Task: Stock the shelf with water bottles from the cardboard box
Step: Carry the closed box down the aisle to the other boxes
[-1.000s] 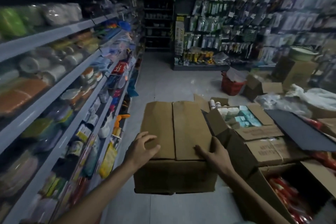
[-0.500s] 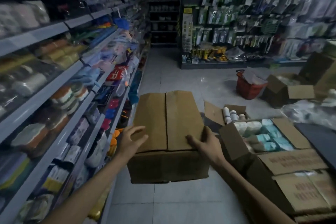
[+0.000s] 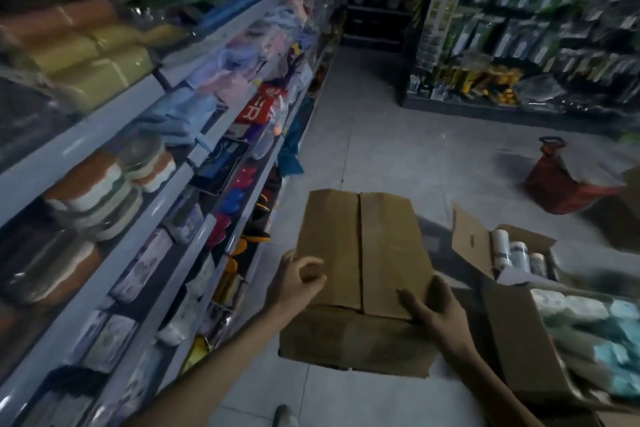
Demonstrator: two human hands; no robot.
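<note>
Head cam: person's holding the box (image 3: 360, 253) low in the aisle, near the shelf (image 3: 114, 120), w/ L hand (image 3: 299, 282) fingers curling over its left top edge & R hand (image 3: 433, 308) clamping the near right corner, fingers splayed on the flap. Brown corrugated card, flaps shut, looking soft & creased, so I'm thinking: be gripping edges, not the centre seam, & setting it down flat.

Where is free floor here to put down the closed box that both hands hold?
The tiled floor ahead is bare between the left shelves, the far rack and the red basket. A narrower strip lies below the closed box. To the right it is crowded with open cartons.
</note>
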